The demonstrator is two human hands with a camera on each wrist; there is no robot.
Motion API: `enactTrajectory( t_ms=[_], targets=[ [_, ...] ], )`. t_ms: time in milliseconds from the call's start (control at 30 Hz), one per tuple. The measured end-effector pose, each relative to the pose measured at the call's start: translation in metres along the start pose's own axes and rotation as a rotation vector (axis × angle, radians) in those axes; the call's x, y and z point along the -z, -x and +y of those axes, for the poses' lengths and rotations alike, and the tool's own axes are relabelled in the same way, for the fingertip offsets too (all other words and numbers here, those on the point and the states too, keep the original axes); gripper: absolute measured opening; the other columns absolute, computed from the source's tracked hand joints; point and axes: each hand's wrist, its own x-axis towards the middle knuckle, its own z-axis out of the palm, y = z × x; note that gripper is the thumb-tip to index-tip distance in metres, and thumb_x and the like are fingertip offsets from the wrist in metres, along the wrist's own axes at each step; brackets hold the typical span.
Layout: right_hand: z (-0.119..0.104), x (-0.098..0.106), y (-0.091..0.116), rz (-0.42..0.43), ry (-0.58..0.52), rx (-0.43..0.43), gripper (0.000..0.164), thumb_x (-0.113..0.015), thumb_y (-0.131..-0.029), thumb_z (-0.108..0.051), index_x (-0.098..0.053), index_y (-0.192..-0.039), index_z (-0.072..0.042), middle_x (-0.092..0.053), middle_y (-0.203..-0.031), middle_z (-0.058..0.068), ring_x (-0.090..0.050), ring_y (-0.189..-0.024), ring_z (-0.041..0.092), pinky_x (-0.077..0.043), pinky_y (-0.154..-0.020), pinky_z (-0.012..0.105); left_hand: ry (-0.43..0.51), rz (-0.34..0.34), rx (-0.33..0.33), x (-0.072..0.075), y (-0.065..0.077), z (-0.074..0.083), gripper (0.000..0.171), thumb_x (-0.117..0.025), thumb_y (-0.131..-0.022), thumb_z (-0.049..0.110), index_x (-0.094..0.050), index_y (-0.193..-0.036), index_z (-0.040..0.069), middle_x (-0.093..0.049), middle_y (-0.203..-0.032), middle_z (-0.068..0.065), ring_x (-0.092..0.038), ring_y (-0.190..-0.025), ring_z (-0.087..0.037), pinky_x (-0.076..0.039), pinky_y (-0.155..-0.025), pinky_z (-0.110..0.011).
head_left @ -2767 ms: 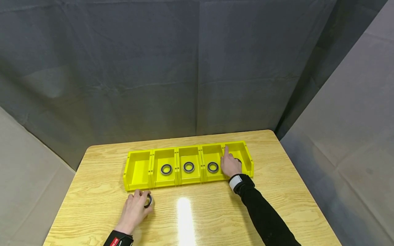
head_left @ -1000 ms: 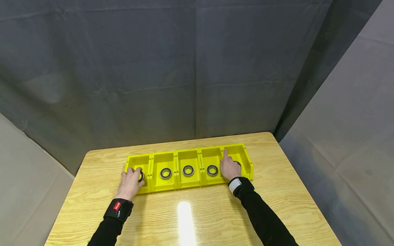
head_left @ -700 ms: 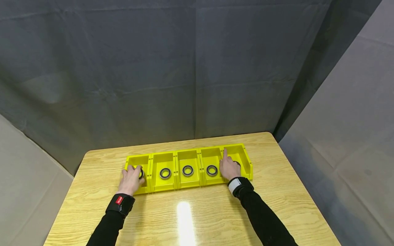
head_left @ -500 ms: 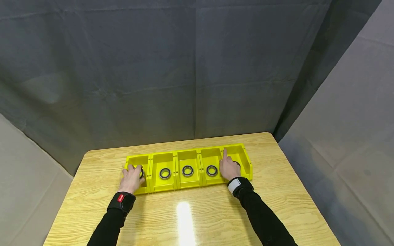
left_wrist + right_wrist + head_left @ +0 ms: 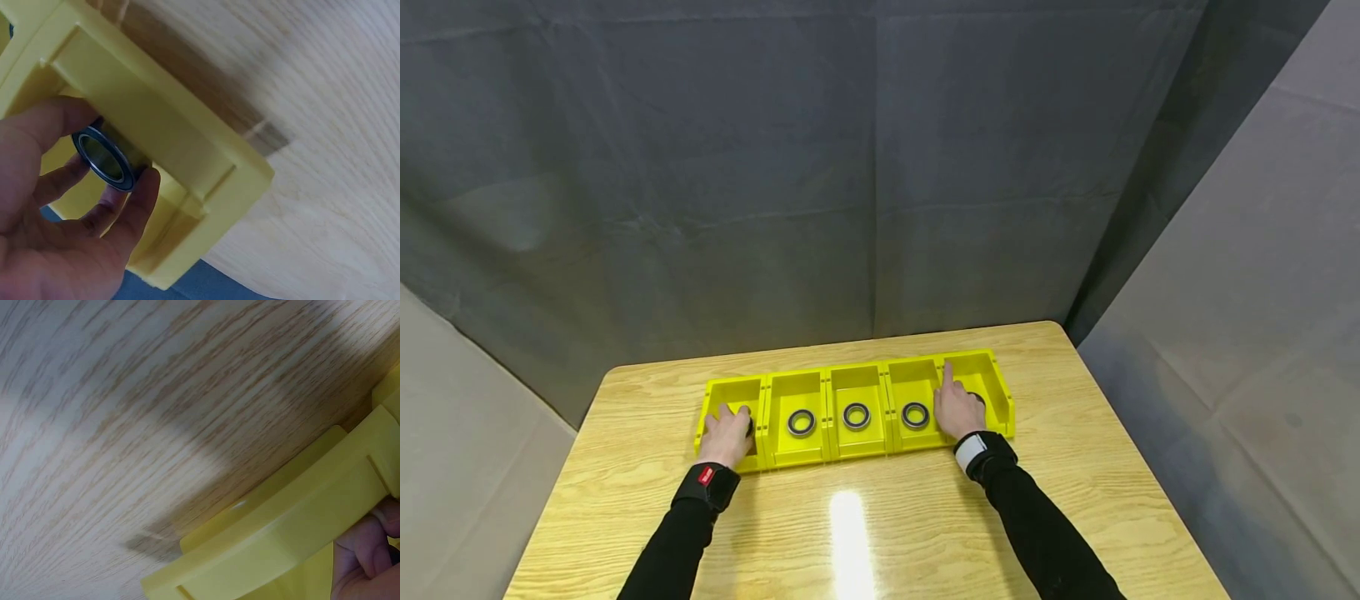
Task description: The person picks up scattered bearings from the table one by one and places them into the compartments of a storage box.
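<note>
In the leftmost compartment of a yellow bin row [image 5: 857,381], my left hand [image 5: 726,437] pinches a ball bearing. The left wrist view shows this bearing [image 5: 130,179] tilted between thumb and fingertips, close behind the bin's front lip. My right hand [image 5: 958,412] straddles the divider between the two rightmost compartments and grips it. Its index finger points straight along the divider, while the other fingers curl down, partly hidden in the right wrist view. A bearing [image 5: 978,398] in the rightmost compartment is mostly covered by that hand.
Single bearings lie flat in the second [image 5: 801,434], third and fourth compartments. The bin row stands toward the back of a wooden table [image 5: 925,517]. Dark grey cloth [image 5: 760,208] hangs behind the table, and lighter panels flank it.
From the tabletop before the bins, my left hand has carried its bearing into the leftmost compartment. Lately it has turned and dipped slightly, hiding more of the bearing. The right hand stays put.
</note>
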Motion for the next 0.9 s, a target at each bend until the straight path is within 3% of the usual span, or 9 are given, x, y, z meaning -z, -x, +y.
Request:
enactTrajectory(
  t_ms=[533, 733, 900],
  targets=[
    [-0.002, 0.0, 0.002, -0.022, -0.005, -0.009, 0.063, -0.045, -0.107, -0.03, -0.018, -0.16, -0.009, -0.066, -0.12, 0.022, -0.067, -0.081, 0.039, -0.054, -0.074, 0.054, 0.012, -0.074, 0.035, -0.011, -0.004, -0.004, 0.04, -0.065, -0.09, -0.004, -0.055, -0.128, -0.009, -0.042, -0.128, -0.045, -0.043, -0.11, -0.066, -0.052, -0.078, -0.067],
    [-0.002, 0.001, 0.002, -0.021, -0.004, -0.012, 0.063, -0.045, -0.107, -0.03, -0.018, -0.16, -0.009, -0.065, -0.12, 0.022, -0.066, -0.082, 0.039, -0.054, -0.074, 0.054, 0.015, -0.072, 0.034, -0.01, -0.003, -0.001, 0.035, -0.064, -0.089, -0.005, -0.057, -0.123, -0.009, -0.042, -0.129, -0.045, -0.044, -0.11, -0.066, -0.051, -0.08, -0.068],
    [-0.002, 0.003, 0.002, -0.018, -0.003, -0.008, 0.063, -0.044, -0.107, -0.029, -0.018, -0.16, -0.008, -0.065, -0.12, 0.023, -0.066, -0.082, 0.04, -0.055, -0.074, 0.054, 0.018, -0.047, 0.044, -0.014, -0.004, -0.002, 0.039, -0.065, -0.09, -0.003, -0.057, -0.129, -0.006, -0.043, -0.131, -0.041, -0.044, -0.113, -0.064, -0.051, -0.08, -0.068]
  ],
)
